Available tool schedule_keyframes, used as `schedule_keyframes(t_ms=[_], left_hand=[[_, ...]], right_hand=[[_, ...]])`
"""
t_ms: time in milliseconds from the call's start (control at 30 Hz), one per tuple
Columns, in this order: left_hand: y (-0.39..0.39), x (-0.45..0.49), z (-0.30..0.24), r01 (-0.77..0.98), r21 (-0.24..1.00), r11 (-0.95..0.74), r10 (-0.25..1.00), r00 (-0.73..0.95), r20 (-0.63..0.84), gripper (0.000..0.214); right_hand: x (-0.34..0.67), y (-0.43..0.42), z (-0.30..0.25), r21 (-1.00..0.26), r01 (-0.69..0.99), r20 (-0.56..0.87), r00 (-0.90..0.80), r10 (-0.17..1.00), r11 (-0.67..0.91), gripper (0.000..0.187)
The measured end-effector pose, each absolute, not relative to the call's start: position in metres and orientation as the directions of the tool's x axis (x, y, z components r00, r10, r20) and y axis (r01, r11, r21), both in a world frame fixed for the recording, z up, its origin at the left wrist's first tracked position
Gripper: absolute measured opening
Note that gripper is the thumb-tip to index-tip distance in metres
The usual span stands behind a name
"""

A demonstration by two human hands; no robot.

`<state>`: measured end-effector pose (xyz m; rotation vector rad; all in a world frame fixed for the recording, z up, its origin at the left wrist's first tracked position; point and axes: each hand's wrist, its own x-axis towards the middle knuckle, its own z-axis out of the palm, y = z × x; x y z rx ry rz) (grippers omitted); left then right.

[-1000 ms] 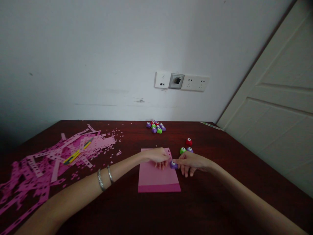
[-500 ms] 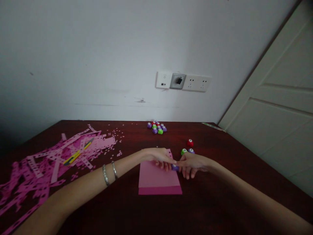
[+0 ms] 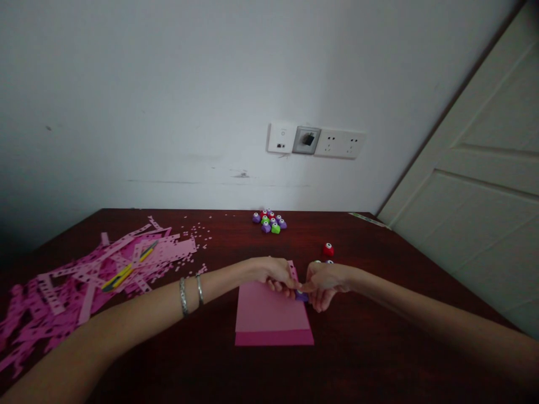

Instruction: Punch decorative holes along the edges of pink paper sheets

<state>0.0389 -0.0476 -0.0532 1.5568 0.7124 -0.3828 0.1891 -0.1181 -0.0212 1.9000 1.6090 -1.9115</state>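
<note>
Pink paper (image 3: 269, 317): flat on the table (image 3: 379, 280), long axis running 6 to 12 o'clock, slightly askew; darker pink band (image 3: 273, 338) along its 6 o'clock edge, dark holes visible towards its 1 o'clock corner.
Purple punch (image 3: 302, 296): at the paper's 3 o'clock edge, between both hands; mostly covered, so its long axis and facing cannot be told.
Left hand (image 3: 278, 276): narrow, fingers curled over the paper, one digit reaching the punch; whether it grips anything cannot be told.
Right hand (image 3: 327, 282): closed around the purple punch from 3 o'clock.
Red punch (image 3: 328, 251): near, at 12 o'clock from the right hand, its eye showing.
Punch cluster (image 3: 269, 221): well apart, at 12 o'clock from the paper.
Paper scraps (image 3: 86, 297): heaped at 9 to 10 o'clock.
Yellow tool (image 3: 123, 275): lying on the scraps, long axis roughly 8 to 2 o'clock.
</note>
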Motion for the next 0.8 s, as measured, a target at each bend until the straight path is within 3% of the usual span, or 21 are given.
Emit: schedule_keyframes(t_ms=[133,367,467,567,700,800], left_hand=[[-0.053,0.040,-0.049,0.663,0.748,0.011,0.277,0.717,-0.640,0.021],[-0.058,0.035,-0.046,0.645,0.764,-0.012,0.321,0.726,-0.608,0.024],[-0.065,0.026,-0.047,0.552,0.830,-0.084,0.385,0.786,-0.484,0.029],[-0.074,0.015,-0.048,0.452,0.853,-0.260,0.501,0.818,-0.281,0.034],[-0.086,-0.002,-0.041,0.459,0.653,-0.603,0.626,0.779,0.031,0.033],[-0.092,-0.013,-0.033,0.494,0.478,-0.726,0.592,0.803,0.070,0.042]], right_hand=[[0.183,-0.119,-0.017,-0.605,0.669,-0.736,-0.263,0.624,-0.432,0.040],[0.185,-0.117,-0.016,-0.583,0.720,-0.731,-0.264,0.629,-0.376,0.041],[0.187,-0.122,-0.017,-0.568,0.736,-0.729,-0.241,0.641,-0.369,0.046],[0.188,-0.131,-0.020,-0.579,0.738,-0.678,-0.199,0.707,-0.347,0.049],[0.190,-0.146,-0.019,-0.622,0.738,-0.509,-0.127,0.851,-0.262,0.046],[0.193,-0.155,-0.012,-0.646,0.756,-0.320,-0.144,0.937,-0.104,0.037]])
